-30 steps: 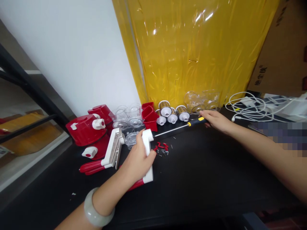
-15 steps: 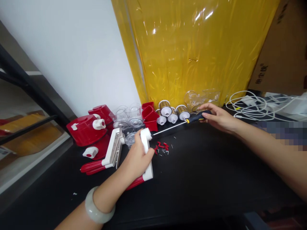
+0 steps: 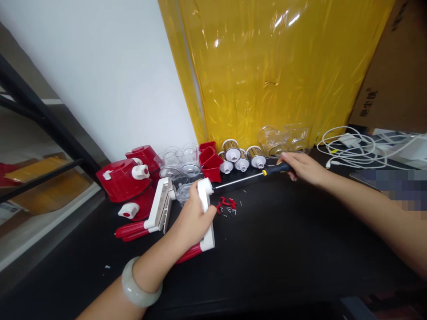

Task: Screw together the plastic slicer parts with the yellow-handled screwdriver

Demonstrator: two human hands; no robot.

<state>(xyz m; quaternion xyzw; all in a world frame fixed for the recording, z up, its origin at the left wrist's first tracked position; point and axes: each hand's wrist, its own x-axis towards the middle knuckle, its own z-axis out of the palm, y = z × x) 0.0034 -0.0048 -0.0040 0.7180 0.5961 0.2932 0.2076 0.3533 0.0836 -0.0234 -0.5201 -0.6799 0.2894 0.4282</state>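
Note:
My left hand (image 3: 193,218) is wrapped around a white crank handle (image 3: 208,235) with a red grip, holding it just over the black table. In my right hand (image 3: 302,167) is a screwdriver (image 3: 275,170) with a black and yellow handle. Its long shaft points left, and the tip meets the round white end of the crank handle; the exact seat of the tip is too small to see. Below that end lie small red plastic pieces (image 3: 228,202) and several loose screws (image 3: 233,211). More crank handles (image 3: 156,209) with red grips rest left of my left hand.
Red housings with white knobs (image 3: 120,180) stand at the left. Clear plastic cups (image 3: 180,160), red hoppers (image 3: 210,163) and several grater drums (image 3: 232,151) line the back, beside more clear parts (image 3: 283,140). White cables (image 3: 350,144) lie at the back right.
My right hand has shifted its fingers on the screwdriver handle, which has turned slightly. The left hand keeps its hold on the crank handle. The whole view has moved a little.

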